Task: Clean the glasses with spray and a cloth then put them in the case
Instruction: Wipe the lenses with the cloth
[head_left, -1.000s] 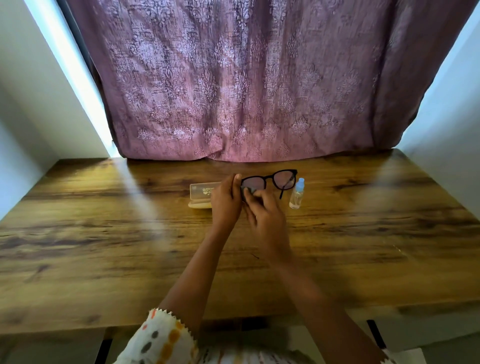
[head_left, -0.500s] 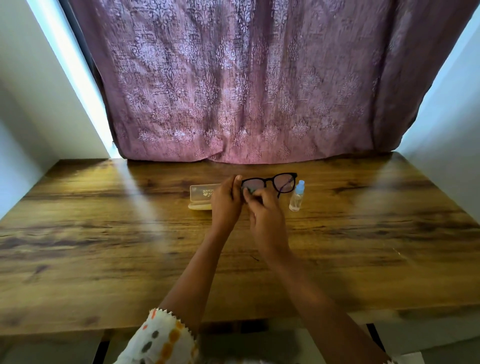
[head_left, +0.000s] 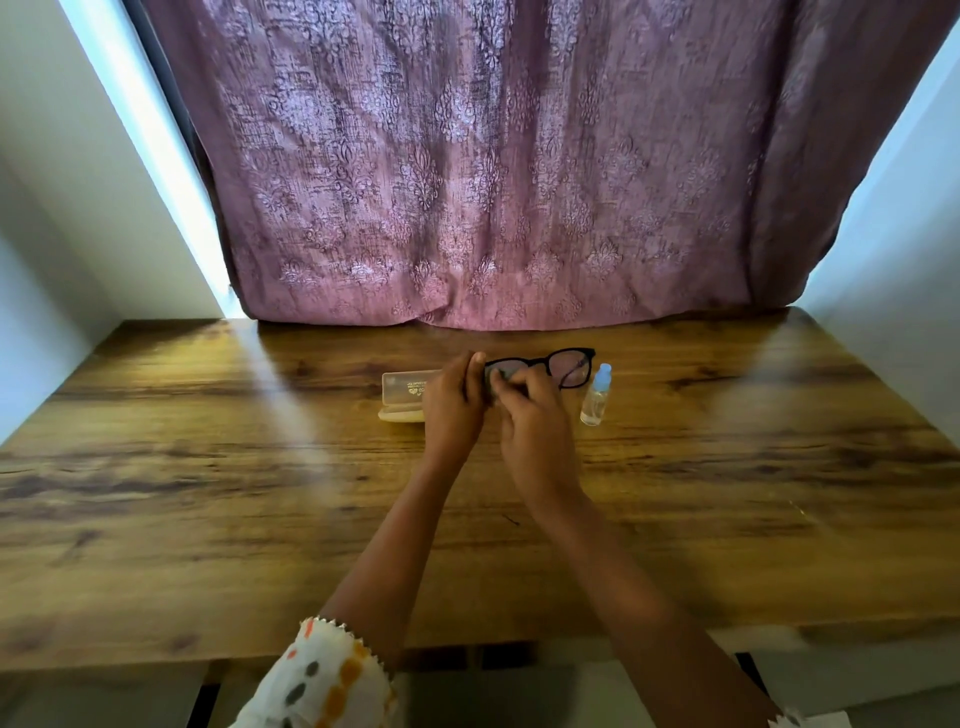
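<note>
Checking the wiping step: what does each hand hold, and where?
The left hand grips the glasses at the frame end nearest the case; the right hand pinches a cloth against that lens.

Setting: you are in a room of a home, at a window nook. Evidence, in order. A mauve curtain with a woven floral pattern hangs down to the far edge of a wood-grain table. Daylight shows in a bright strip along the curtain's left side. Plain white walls close in on both sides. Items on and over the table are personal ones: glasses, a clear case and a small spray bottle.
</note>
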